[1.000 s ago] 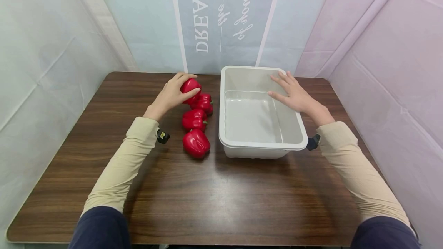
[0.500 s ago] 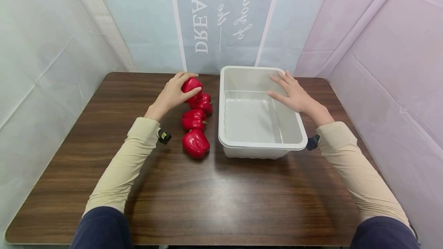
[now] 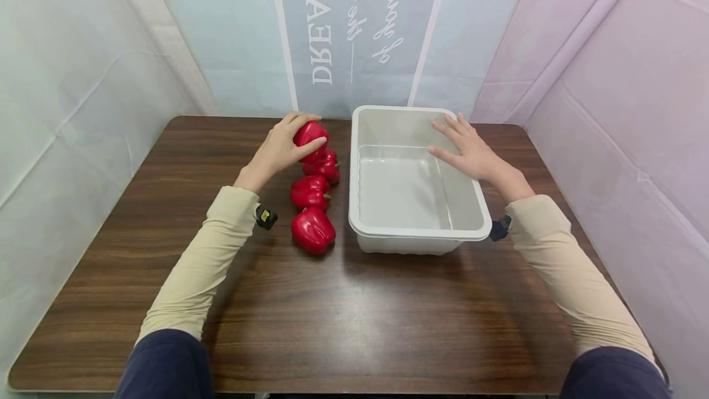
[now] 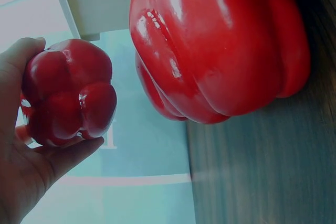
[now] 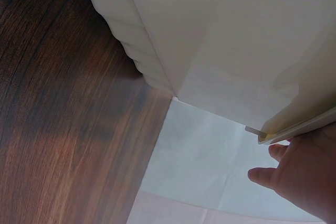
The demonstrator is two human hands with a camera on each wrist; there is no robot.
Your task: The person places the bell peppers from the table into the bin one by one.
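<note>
A red bell pepper point(image 3: 312, 140) is in my left hand point(image 3: 275, 148), held between thumb and fingers. In the left wrist view this bell pepper point(image 4: 71, 93) hangs above the table, lobed end toward the camera. Below it in the head view, a row of three more red bell peppers point(image 3: 313, 231) lies on the table, green stems showing on two. Right of them stands a white plastic bin point(image 3: 421, 234), bare inside. My right hand point(image 3: 471, 149) rests on the bin's right rim, fingers and thumb extended over the opening. In the right wrist view, that hand point(image 5: 304, 174) touches the rim from outside.
Everything sits on a dark wood-grain table point(image 3: 354, 325). A pale blue-grey printed cloth point(image 3: 376, 36) hangs behind its far edge, and white cloth walls point(image 3: 72, 109) stand on both sides. A small black camera point(image 3: 266, 217) sits at the left wrist.
My left hand has risen slightly and shifted a little to the right with the bell pepper in it. The right hand, the bin and the other bell peppers stay put.
</note>
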